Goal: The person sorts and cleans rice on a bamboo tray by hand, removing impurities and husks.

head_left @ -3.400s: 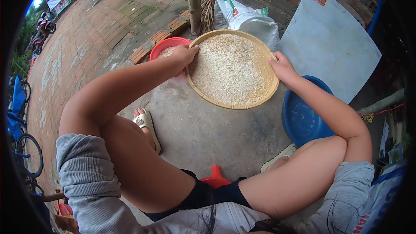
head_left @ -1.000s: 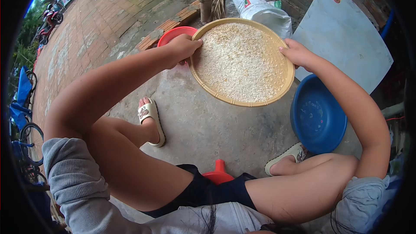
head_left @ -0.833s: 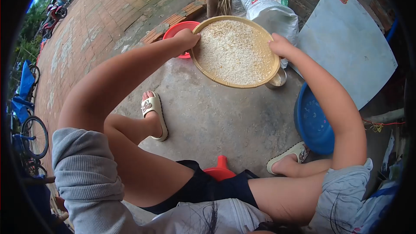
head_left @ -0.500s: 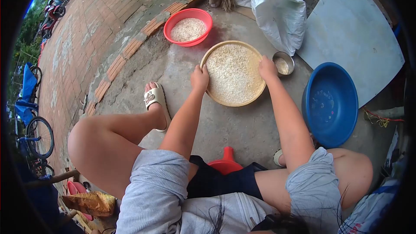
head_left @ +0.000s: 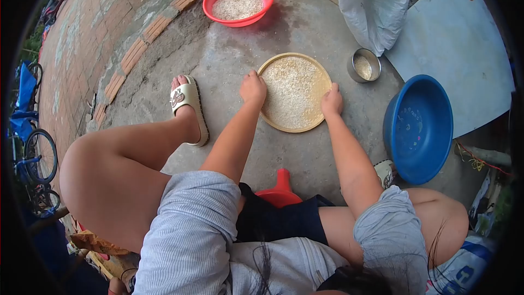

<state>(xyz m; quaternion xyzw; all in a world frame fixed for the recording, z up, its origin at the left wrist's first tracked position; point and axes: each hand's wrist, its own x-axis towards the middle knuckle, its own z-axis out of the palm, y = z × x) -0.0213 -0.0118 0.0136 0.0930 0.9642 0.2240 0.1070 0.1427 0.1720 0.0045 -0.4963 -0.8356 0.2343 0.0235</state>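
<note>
A round woven winnowing tray (head_left: 326, 110) is held out in front of me over the concrete floor. A layer of pale rice-like grain (head_left: 290, 88) lies in it, heaped toward the left and middle, with bare weave showing along the right side. My left hand (head_left: 253, 87) grips the tray's left rim, fingers closed around the edge. Opposite it, my right hand (head_left: 332, 101) is closed on the right rim. The undersides of the tray and the fingertips beneath it are hidden.
A red basin (head_left: 265, 12) of grain stands beyond the tray. To the right are a metal bowl (head_left: 358, 74) with some grain, a white sack (head_left: 374, 8), a blue basin (head_left: 388, 131) and a grey board (head_left: 464, 49). A red plastic object (head_left: 281, 188) sits between my legs.
The grain has shifted left in the tray, baring more weave on the right. My right hand sits lower on the rim. My view has tilted down, so the red basin appears higher.
</note>
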